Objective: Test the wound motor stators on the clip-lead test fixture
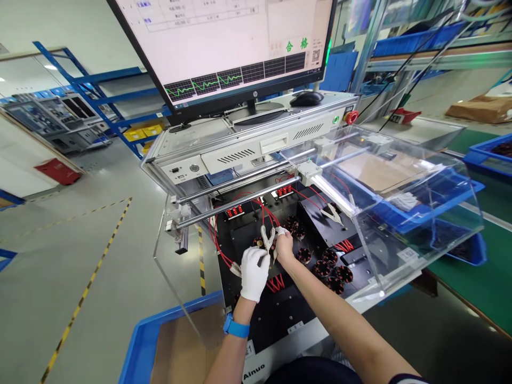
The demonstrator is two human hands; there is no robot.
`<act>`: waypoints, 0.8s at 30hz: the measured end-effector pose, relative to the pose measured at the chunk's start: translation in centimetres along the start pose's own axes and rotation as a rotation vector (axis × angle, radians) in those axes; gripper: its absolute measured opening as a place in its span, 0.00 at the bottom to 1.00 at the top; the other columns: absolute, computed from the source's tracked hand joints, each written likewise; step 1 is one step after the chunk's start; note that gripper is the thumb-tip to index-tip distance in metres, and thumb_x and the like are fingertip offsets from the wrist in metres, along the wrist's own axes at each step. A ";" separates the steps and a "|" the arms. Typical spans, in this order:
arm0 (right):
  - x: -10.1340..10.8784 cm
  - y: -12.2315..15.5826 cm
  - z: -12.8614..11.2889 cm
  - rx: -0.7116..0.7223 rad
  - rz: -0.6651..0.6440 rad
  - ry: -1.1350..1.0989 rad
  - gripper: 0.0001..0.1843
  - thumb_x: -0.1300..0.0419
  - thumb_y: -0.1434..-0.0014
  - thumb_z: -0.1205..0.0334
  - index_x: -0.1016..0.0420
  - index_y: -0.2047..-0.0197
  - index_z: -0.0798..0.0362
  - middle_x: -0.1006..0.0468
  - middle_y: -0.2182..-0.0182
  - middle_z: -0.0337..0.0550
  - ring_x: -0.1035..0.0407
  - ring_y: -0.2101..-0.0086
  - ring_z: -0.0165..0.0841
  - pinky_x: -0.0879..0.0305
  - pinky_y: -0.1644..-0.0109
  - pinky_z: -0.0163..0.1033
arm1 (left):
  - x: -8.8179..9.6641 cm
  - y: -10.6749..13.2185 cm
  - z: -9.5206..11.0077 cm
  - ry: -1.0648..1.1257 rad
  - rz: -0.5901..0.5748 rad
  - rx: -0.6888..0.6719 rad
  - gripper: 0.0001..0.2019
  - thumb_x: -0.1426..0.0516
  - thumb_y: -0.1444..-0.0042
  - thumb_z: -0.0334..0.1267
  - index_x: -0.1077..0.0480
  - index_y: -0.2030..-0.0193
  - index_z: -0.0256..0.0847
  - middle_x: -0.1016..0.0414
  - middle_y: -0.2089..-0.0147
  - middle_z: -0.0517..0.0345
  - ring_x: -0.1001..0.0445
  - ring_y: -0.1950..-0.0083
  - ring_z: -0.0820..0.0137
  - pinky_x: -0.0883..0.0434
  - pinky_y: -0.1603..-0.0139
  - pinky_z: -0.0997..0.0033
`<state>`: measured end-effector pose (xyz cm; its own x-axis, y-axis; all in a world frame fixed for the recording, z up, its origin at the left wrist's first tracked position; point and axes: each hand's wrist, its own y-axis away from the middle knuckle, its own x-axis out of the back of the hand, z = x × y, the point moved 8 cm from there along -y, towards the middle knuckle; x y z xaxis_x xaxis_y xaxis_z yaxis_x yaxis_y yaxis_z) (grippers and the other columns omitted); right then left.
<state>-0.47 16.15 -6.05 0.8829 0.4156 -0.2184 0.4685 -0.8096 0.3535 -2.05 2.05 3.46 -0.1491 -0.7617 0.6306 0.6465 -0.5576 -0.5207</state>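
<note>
My left hand (255, 273), in a white glove, has its fingers pinched together at the jaws of a white alligator clip (267, 239). What lies between those fingertips is too small to make out. Just to its right, my bare right hand (284, 246) is closed around a second white clip, mostly covered by the fingers. Red leads (269, 212) run from the clips to the back of the black test bed (276, 314). Round wound coils (296, 228) sit behind and beside my right hand; more coils (330, 269) are grouped farther right.
Another clip (236, 269) lies left of my gloved hand, and one more (333, 215) rests on a black block. Metal rails (240, 205) and a clear cover (432, 213) frame the bed. Behind stands a monitor (240, 48); an emergency stop (351, 117) is at right.
</note>
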 end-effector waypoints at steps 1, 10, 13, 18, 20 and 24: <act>0.1 0.0 0.1 -0.023 0.021 -0.022 0.08 0.52 0.47 0.56 0.40 0.70 0.52 0.41 0.85 0.30 0.44 0.86 0.26 0.46 0.85 0.31 | 0.0 0.0 -0.1 -0.003 -0.001 0.005 0.04 0.46 0.46 0.34 0.30 0.66 0.39 0.28 0.63 0.55 0.33 0.55 0.66 0.34 0.49 0.60; 2.5 -2.6 -4.9 0.292 0.037 0.441 0.20 0.46 0.49 0.51 0.32 0.56 0.55 0.26 0.68 0.44 0.31 0.67 0.35 0.34 0.60 0.40 | 3.8 4.3 -0.8 -0.189 0.093 0.056 0.12 0.47 0.46 0.33 0.31 0.55 0.44 0.29 0.54 0.55 0.36 0.46 0.63 0.48 0.37 0.51; 2.3 -1.0 -6.9 0.511 0.036 0.698 0.24 0.46 0.47 0.55 0.34 0.49 0.58 0.28 0.56 0.52 0.35 0.56 0.41 0.39 0.50 0.46 | 5.8 6.6 -5.0 -0.091 0.264 0.526 0.18 0.45 0.49 0.38 0.35 0.50 0.37 0.33 0.50 0.45 0.37 0.45 0.58 0.43 0.41 0.50; -2.9 7.2 -8.5 1.126 -0.496 0.941 0.16 0.47 0.44 0.64 0.29 0.52 0.49 0.30 0.51 0.45 0.39 0.51 0.35 0.44 0.45 0.43 | 4.1 7.1 -6.9 0.354 0.255 0.771 0.17 0.46 0.49 0.41 0.35 0.53 0.39 0.32 0.51 0.50 0.35 0.47 0.63 0.41 0.41 0.58; -4.7 9.9 -7.2 1.276 -0.803 1.102 0.12 0.45 0.47 0.67 0.24 0.61 0.47 0.31 0.50 0.42 0.42 0.47 0.37 0.49 0.41 0.46 | 3.6 6.6 -6.5 0.561 0.283 0.783 0.18 0.43 0.50 0.44 0.35 0.53 0.41 0.32 0.50 0.52 0.35 0.46 0.64 0.41 0.42 0.61; -5.9 11.0 -5.8 1.378 -0.990 1.300 0.07 0.42 0.52 0.69 0.23 0.73 0.50 0.35 0.46 0.40 0.52 0.42 0.41 0.58 0.38 0.51 | 2.3 5.0 -6.7 1.031 0.382 0.837 0.18 0.39 0.56 0.42 0.36 0.59 0.40 0.32 0.53 0.54 0.29 0.54 0.66 0.32 0.51 0.64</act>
<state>-0.40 7.18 4.36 0.2184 0.2738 0.9367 0.8884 0.3414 -0.3070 -4.11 -4.74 -1.52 -0.1062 -0.9232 -0.3695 0.9700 -0.1778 0.1655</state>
